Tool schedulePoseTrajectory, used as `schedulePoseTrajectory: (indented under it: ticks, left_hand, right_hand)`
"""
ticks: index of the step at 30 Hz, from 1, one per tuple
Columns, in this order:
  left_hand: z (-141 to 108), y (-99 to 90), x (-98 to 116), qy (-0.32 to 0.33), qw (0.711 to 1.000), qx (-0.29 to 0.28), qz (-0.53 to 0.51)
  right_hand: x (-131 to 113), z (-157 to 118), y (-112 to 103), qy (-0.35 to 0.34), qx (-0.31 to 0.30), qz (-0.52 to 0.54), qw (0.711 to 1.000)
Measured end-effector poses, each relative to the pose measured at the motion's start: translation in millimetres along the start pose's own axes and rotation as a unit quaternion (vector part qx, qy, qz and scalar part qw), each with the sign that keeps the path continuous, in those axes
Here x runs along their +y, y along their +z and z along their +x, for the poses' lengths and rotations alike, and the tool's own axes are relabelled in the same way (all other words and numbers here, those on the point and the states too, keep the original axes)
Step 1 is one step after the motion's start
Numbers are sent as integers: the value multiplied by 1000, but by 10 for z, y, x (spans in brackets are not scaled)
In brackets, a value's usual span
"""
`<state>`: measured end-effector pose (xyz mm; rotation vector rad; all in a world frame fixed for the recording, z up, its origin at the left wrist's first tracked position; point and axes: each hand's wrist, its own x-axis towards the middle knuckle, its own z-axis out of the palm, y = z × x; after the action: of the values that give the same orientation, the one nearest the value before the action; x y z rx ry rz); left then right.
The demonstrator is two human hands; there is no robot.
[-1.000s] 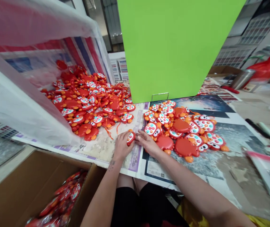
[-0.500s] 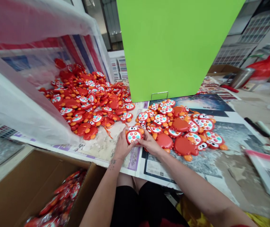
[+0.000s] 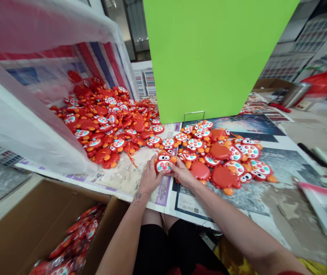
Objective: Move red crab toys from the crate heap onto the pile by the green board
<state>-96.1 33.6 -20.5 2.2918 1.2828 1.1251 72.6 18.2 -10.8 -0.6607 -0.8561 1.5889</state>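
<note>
Both my hands hold a red crab-shaped toy point(image 3: 164, 165) with a white panel of coloured buttons and two big eyes, panel side up, over the table's front part. My left hand point(image 3: 149, 176) grips its left side, thumb on the lower edge. My right hand point(image 3: 184, 173) pinches its right side; some fingertips are hidden behind the toy. Just beyond it lies another crab toy point(image 3: 168, 143). To the right spreads a group of the same toys point(image 3: 220, 151), some panel up and some showing plain red backs.
A large pile of crab toys point(image 3: 117, 126) spills from a white-lined striped sack point(image 3: 94, 61) at left. A cardboard box point(image 3: 31, 214) holds bagged toys at lower left. A green panel point(image 3: 209, 57) stands at the back. Tools point(image 3: 312, 154) and a steel cup point(image 3: 295, 95) lie right.
The held toy has tilted a little, so its eyes show larger. The toy just beyond it sits farther left than before. Both hands keep their hold.
</note>
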Motion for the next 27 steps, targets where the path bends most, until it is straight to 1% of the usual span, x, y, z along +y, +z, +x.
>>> schedulePoseTrajectory:
  ticks: [3,5,8,11,14,16,19,21,23,24,26,27]
  left_hand:
    - [0,-21,13,-21,1000,-2,-4]
    - [-2,-52,34,-47,999,-2,-10]
    - [-8,-92,61,-99,995,12,-26]
    - [-10,-105,62,-126,991,26,-44]
    - [-3,-92,38,-128,990,33,-57]
    - [5,-73,13,-113,990,41,-79]
    - [16,-41,-30,-92,984,71,-138]
    - [30,-31,-61,-100,978,98,-157]
    - [70,-43,-93,-113,977,112,-143]
    - [110,-60,-111,-114,979,111,-126]
    - [246,-113,-146,-98,988,96,-76]
    - [348,-146,-163,-82,992,86,-45]
  right_hand:
    - [10,3,-24,7,-9,8,1000]
    - [13,-11,-33,12,-19,1,1000]
    - [17,-37,-28,9,-42,-26,999]
    - [20,-46,-7,8,-49,-40,998]
    - [2,-33,12,20,-39,-23,999]
    - [-41,-22,16,26,-23,10,999]
    - [-141,-13,4,-17,9,80,997]
    - [-182,-17,-8,-44,-1,100,994]
    - [-153,-27,-9,-34,-41,71,996]
    - [-111,-33,-1,-23,-63,35,997]
    - [9,-43,34,-20,-98,-85,991]
    - [72,-47,59,-32,-113,-164,979]
